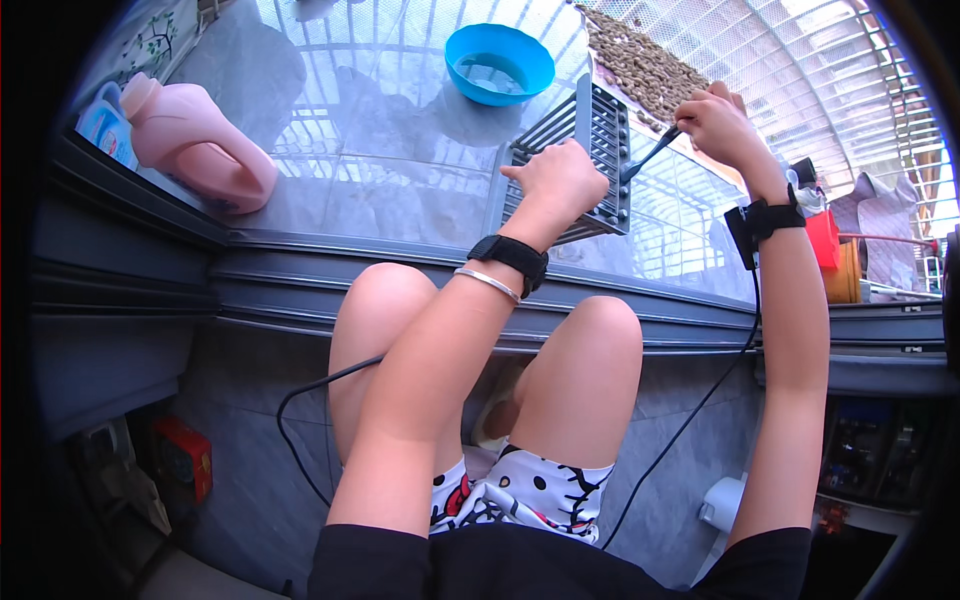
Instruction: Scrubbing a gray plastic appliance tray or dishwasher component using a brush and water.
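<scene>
A grey slatted rack stands tilted on the tiled floor in front of my knees. My left hand is closed on it from above, with the fingertips hidden behind the knuckles. In my right hand is a thin dark-handled brush, pinched near its end. The brush's tip meets the rack's knobbed right side. Beyond the rack, a blue plastic bowl holds some clear liquid.
A pink plastic jug stands at the left beside a blue container. Unshelled peanuts lie spread at the back right, near a metal grille. A raised sliding-door track crosses before my knees. Black cables hang by both arms.
</scene>
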`<state>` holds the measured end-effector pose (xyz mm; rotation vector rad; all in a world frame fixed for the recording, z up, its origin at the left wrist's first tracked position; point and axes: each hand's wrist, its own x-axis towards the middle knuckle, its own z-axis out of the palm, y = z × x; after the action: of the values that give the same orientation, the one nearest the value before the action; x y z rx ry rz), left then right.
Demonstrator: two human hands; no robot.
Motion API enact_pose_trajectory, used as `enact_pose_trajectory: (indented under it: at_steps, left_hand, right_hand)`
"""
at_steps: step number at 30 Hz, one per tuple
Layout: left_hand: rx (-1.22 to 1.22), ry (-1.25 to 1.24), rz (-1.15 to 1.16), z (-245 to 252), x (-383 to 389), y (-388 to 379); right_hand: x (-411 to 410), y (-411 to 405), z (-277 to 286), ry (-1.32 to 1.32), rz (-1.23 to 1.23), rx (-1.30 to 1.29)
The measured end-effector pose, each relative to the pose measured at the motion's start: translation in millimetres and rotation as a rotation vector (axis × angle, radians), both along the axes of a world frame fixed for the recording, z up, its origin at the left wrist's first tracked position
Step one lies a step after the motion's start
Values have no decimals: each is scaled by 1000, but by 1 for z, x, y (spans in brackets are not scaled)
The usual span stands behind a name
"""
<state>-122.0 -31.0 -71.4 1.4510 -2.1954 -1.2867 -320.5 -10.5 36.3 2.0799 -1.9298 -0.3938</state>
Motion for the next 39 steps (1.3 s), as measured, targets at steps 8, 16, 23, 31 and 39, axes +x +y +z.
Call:
enact_pose_trajectory:
  at_steps: [8,16,23,31,39]
  left_hand:
    - [-7,-10,-1,0,-1,-1]
    - [-17,66,11,-2,-2,0]
    - [-11,43,-1,0,1,0]
    - [-15,52,-3,0,2,-1]
    - [19,-15,-29,-3,1,-2]
  right_hand:
    - [-17,-7,0,-63,-59,23]
    - [-22,-10,-2,-107,-61,12]
    - [-22,-11,-4,-25,-66,6]
    - [-16,-27,-4,0,-49,-65]
    - [-39,-18,-8,18,-241,70]
